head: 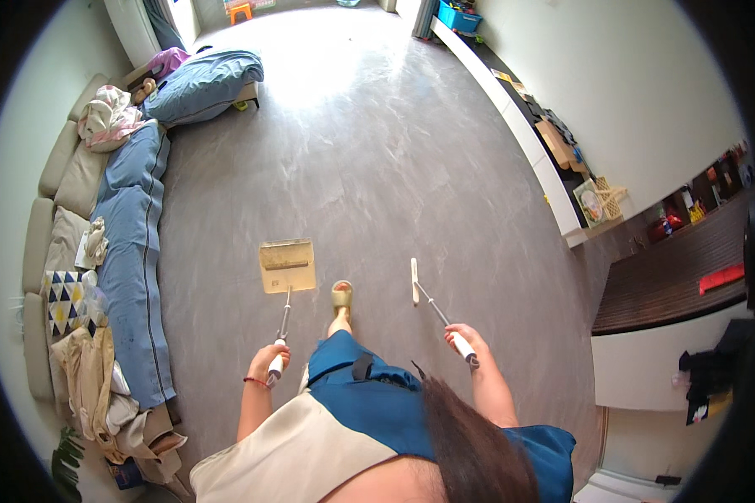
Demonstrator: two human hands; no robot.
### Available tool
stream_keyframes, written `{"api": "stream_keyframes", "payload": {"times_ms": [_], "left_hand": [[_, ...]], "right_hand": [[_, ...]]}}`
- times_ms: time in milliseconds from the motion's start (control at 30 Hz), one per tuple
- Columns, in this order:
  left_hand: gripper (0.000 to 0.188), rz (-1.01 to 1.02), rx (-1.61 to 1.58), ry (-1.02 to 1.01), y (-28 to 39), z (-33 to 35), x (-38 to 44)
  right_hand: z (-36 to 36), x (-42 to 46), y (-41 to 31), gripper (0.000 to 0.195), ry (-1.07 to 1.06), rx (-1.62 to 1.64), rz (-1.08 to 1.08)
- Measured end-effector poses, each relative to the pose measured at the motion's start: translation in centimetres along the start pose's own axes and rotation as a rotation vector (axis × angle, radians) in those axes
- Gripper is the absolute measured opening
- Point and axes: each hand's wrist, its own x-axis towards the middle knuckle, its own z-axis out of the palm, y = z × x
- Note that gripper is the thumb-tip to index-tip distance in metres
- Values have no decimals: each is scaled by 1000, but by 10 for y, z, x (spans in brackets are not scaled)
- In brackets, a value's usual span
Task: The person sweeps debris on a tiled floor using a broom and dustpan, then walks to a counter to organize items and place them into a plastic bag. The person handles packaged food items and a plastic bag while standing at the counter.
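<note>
My left hand (270, 361) is closed around the white grip of a long-handled dustpan (287, 266), whose translucent yellowish pan is over the grey floor ahead of me to the left. In my right hand (467, 339) is the white grip of a broom or squeegee (414, 281) with a narrow, pale head, out to the right. The two tool heads are well apart. Between them one foot in an olive slipper (341, 297) shows on the floor.
Along the left stands a sofa (132, 251) with a blue cover, clothes and cushions. A low white cabinet (535, 148) holding boxes and a basket runs along the right wall. An orange stool (240, 12) is at the far end. A dark-topped surface (667, 276) is at the right.
</note>
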Motion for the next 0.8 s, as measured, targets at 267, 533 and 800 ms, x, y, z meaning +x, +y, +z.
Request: {"api": "stream_keyframes", "payload": {"times_ms": [267, 533, 800], "left_hand": [[8, 77, 86, 81, 202, 191, 107], [8, 35, 109, 23, 409, 362, 239], [7, 7, -70, -49, 571, 535, 346]], "right_hand": [[43, 60, -205, 19, -134, 318, 95], [91, 121, -412, 16, 82, 294, 2], [191, 187, -726, 11, 215, -267, -208]]}}
